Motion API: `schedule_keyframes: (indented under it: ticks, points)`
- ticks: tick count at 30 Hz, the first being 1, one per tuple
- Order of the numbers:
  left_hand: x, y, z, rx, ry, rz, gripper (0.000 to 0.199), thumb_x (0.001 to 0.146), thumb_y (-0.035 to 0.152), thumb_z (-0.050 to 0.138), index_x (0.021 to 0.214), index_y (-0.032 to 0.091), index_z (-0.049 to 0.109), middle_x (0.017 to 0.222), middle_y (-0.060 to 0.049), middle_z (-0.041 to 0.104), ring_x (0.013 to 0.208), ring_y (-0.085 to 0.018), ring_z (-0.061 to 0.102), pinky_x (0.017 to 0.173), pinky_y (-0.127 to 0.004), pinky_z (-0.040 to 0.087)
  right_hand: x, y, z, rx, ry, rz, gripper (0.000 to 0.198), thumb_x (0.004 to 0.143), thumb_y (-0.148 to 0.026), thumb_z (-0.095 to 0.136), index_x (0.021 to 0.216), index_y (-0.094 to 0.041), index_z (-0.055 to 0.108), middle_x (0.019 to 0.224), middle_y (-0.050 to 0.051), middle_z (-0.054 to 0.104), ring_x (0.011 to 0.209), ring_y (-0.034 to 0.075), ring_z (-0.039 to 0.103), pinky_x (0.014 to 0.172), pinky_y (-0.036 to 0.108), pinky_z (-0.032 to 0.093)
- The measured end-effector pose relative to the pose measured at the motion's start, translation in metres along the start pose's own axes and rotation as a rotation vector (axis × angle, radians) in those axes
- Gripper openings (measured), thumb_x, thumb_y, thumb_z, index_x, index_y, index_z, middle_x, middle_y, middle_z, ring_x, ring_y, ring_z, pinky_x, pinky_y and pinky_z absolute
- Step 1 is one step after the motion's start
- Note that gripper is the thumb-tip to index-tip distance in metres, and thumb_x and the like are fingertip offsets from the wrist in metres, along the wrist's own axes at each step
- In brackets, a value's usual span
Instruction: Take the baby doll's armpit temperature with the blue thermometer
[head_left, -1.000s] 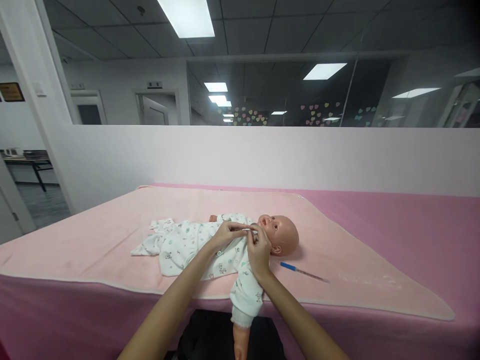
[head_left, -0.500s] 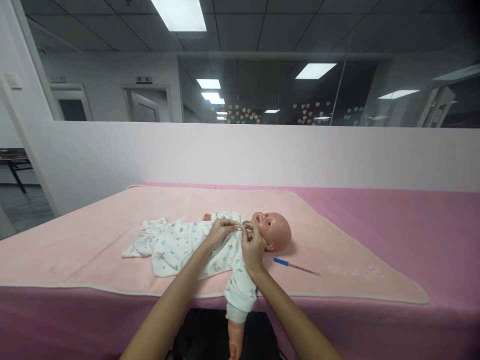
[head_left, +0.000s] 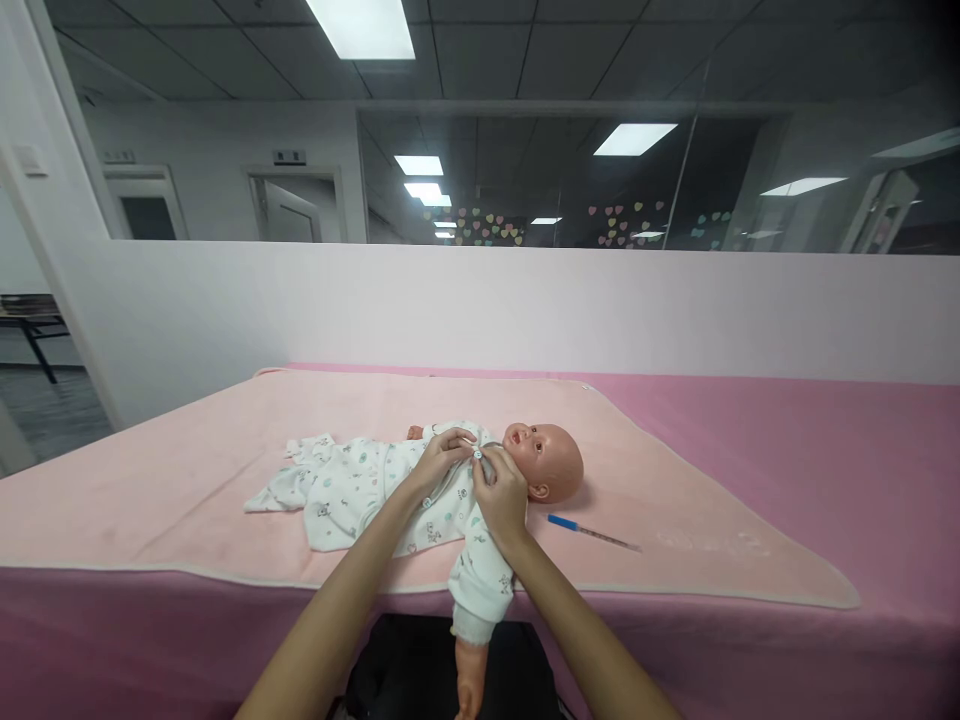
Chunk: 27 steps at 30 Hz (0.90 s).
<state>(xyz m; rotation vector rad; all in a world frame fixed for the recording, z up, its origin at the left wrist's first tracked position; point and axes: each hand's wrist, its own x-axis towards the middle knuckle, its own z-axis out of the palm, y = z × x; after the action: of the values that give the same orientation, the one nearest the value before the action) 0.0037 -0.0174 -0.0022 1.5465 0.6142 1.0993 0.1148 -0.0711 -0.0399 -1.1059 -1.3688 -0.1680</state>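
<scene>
A baby doll (head_left: 556, 463) lies on its back, head to the right, dressed in a white patterned baby outfit (head_left: 337, 505). At the outfit's neckline my left hand (head_left: 441, 458) pinches the cloth edge with its fingertips. My right hand (head_left: 502, 495) is closed on the same neckline from the other side, by the doll's chin. Between my fingertips shows a small round button (head_left: 478, 455). Another button (head_left: 427, 502) sits lower on the front. One sleeved doll arm (head_left: 471, 672) hangs over the table's near edge.
A thermometer (head_left: 592, 533) with a blue end lies right of the doll, near its head. Under both spreads a peach blanket (head_left: 187, 460) over a pink tablecloth (head_left: 862, 470). A white low wall (head_left: 525, 310) with glass above stands behind the table.
My right fingers have shifted slightly left and down at the neckline, and the button shows more plainly between my hands. The doll and thermometer stay in place.
</scene>
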Motion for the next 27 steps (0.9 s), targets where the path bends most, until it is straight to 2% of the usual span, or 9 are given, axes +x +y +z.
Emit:
schedule_keyframes:
  ticks: [7, 16, 19, 22, 24, 27]
  points:
    - [-0.001, 0.002, 0.000, 0.026, 0.008, -0.020, 0.023, 0.062, 0.024, 0.063, 0.082, 0.015, 0.058, 0.057, 0.004, 0.054, 0.055, -0.008, 0.047, 0.055, -0.020, 0.034, 0.000, 0.001, 0.000, -0.004, -0.008, 0.014, 0.019, 0.084, -0.023, 0.042, 0.087, -0.017, 0.059, 0.085, 0.006, 0.062, 0.076, 0.016, 0.057, 0.066, 0.026, 0.043]
    - [-0.004, 0.004, 0.004, 0.081, -0.001, 0.007, 0.022, 0.065, 0.028, 0.063, 0.082, 0.014, 0.058, 0.064, 0.001, 0.057, 0.062, -0.011, 0.053, 0.061, -0.023, 0.040, -0.001, 0.003, 0.000, -0.041, -0.028, 0.027, 0.021, 0.085, -0.026, 0.039, 0.089, -0.017, 0.058, 0.086, 0.006, 0.061, 0.080, 0.018, 0.057, 0.068, 0.027, 0.043]
    - [-0.014, 0.010, 0.003, 0.198, -0.046, 0.067, 0.025, 0.066, 0.023, 0.063, 0.090, 0.015, 0.060, 0.079, -0.003, 0.062, 0.078, -0.015, 0.056, 0.072, -0.026, 0.042, -0.001, 0.003, 0.000, -0.015, -0.027, 0.046, 0.023, 0.087, -0.029, 0.038, 0.091, -0.017, 0.057, 0.089, 0.007, 0.061, 0.083, 0.018, 0.057, 0.069, 0.028, 0.043]
    - [-0.030, 0.015, -0.006, 0.307, -0.078, 0.109, 0.041, 0.064, 0.015, 0.063, 0.104, 0.017, 0.058, 0.103, -0.006, 0.061, 0.098, -0.019, 0.054, 0.087, -0.030, 0.040, -0.002, 0.004, 0.001, 0.000, -0.008, 0.059, 0.026, 0.088, -0.031, 0.036, 0.095, -0.017, 0.057, 0.091, 0.008, 0.061, 0.082, 0.019, 0.057, 0.070, 0.029, 0.043]
    - [-0.041, 0.014, -0.014, 0.347, -0.028, 0.127, 0.039, 0.066, 0.017, 0.062, 0.105, 0.018, 0.059, 0.109, -0.007, 0.060, 0.103, -0.020, 0.053, 0.091, -0.033, 0.040, -0.002, 0.005, 0.002, 0.001, 0.010, 0.053, 0.028, 0.089, -0.031, 0.034, 0.097, -0.016, 0.056, 0.091, 0.009, 0.061, 0.083, 0.019, 0.057, 0.070, 0.030, 0.043]
    - [-0.054, 0.008, -0.022, 0.455, 0.192, 0.197, 0.023, 0.072, 0.024, 0.057, 0.095, 0.018, 0.062, 0.100, -0.007, 0.063, 0.096, -0.020, 0.056, 0.085, -0.033, 0.043, -0.001, 0.006, 0.002, -0.013, 0.031, 0.026, 0.028, 0.089, -0.030, 0.034, 0.097, -0.016, 0.056, 0.090, 0.009, 0.061, 0.085, 0.020, 0.057, 0.071, 0.030, 0.044]
